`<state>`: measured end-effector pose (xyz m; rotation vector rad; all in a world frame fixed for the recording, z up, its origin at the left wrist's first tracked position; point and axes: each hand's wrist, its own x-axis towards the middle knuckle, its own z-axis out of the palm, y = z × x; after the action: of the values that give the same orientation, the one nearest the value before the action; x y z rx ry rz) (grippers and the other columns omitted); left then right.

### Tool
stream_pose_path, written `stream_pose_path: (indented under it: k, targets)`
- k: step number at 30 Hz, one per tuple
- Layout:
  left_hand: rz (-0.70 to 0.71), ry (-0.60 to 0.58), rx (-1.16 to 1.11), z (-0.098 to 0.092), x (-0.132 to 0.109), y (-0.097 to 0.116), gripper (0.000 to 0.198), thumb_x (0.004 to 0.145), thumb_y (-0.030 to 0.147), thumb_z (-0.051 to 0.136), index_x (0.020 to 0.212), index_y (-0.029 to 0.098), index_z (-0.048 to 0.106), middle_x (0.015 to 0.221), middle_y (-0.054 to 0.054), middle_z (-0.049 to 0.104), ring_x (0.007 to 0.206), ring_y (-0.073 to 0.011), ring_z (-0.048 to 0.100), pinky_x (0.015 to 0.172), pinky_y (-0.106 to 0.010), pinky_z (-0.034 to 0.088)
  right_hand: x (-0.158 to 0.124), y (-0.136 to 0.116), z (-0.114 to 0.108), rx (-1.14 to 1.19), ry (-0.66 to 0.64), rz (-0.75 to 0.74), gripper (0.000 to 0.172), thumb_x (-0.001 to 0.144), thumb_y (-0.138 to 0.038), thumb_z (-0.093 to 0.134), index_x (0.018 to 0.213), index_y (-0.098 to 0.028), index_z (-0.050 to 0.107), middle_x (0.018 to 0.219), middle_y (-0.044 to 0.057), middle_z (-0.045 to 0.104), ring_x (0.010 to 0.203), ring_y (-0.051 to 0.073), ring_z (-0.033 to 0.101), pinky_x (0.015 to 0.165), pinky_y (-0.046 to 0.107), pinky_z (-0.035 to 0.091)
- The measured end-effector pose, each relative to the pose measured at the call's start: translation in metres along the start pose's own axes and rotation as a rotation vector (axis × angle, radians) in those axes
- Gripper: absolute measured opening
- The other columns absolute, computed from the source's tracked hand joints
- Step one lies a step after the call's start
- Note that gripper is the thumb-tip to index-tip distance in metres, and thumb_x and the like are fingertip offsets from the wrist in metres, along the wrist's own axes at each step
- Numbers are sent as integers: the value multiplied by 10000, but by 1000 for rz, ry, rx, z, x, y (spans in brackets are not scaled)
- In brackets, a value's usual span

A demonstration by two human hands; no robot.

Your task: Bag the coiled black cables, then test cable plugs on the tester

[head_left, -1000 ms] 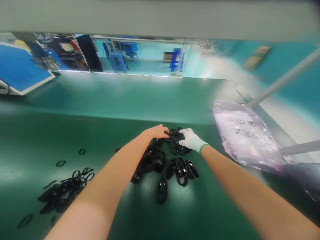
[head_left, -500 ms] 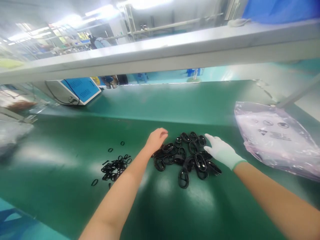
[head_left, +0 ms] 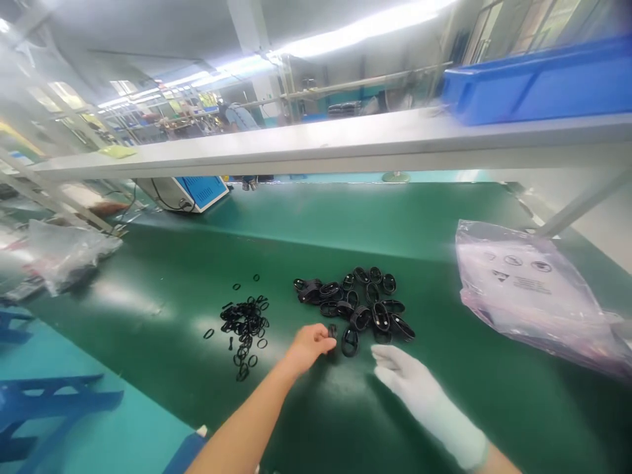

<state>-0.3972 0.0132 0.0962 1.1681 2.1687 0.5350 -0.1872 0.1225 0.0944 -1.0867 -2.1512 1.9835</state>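
the bare left hand (head_left: 309,343) pinches one black piece (head_left: 332,331) at the near edge of the heap of black loops (head_left: 363,304) in mid-frame. the gloved right hand (head_left: 409,382) lies flat and released on the green desk (head_left: 345,224), just beside the heap. small rings (head_left: 244,326) sit loose at centre left and a plastic bag (head_left: 523,289) at the right. nearly all the loops lie in the heap.

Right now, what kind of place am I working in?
Probably a factory assembly line: a long green workbench under a grey shelf holding a blue bin, with heaps of black oval parts and small rings.
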Motion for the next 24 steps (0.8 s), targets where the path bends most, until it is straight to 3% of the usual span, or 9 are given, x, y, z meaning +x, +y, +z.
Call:
stream_pose_path:
  k: [3,6,8,10,13,18,24]
  targets:
    - [10,-18,-190,26,-33,35,247,848,347,437,713,164,531,605,22,579,577,-106,544,535,-195,432,-3,-4,16,450,-243,-20,795,641,-424,674,1323,-199,332,1360,155,402,1203,296,447,902,449,454]
    - [17,73,-277,38,-58,57,258,844,335,427,706,171,571,600,17,569,570,-114,531,527,-205,422,-14,-5,21,731,-399,-25,591,686,-352,695,1202,-206,446,1183,108,489,1049,253,543,828,459,490]
    - [37,177,-300,38,-67,64,207,834,264,428,874,190,617,725,1,595,623,-121,538,576,-227,433,-23,-6,18,808,-442,-35,453,718,-294,683,1121,-196,501,1058,69,510,962,211,566,818,459,491]
    - [106,235,-317,37,-73,68,323,782,141,445,1048,241,598,917,-5,589,686,-108,548,647,-230,449,-31,-7,15,838,-497,-47,405,739,-248,664,1112,-206,514,1034,55,506,942,194,564,809,449,493]
    - [241,253,-324,39,-75,68,467,709,12,421,1040,268,628,1014,2,563,753,-93,561,717,-217,453,-37,-9,15,817,-560,-61,413,748,-196,643,1139,-209,510,1053,58,506,941,196,571,796,434,495]
    - [337,361,-336,41,-79,53,388,740,-2,397,938,187,672,869,-35,585,796,-130,571,750,-260,452,-41,-16,37,838,-560,-86,388,749,-201,643,1116,-181,517,1071,68,517,962,219,589,826,429,475]
    - [365,403,-427,25,-83,29,342,753,10,404,877,168,681,818,-41,576,766,-137,573,722,-273,460,-41,-28,70,807,-430,-91,369,728,-244,676,1058,-157,536,1006,68,541,878,194,598,783,423,492]
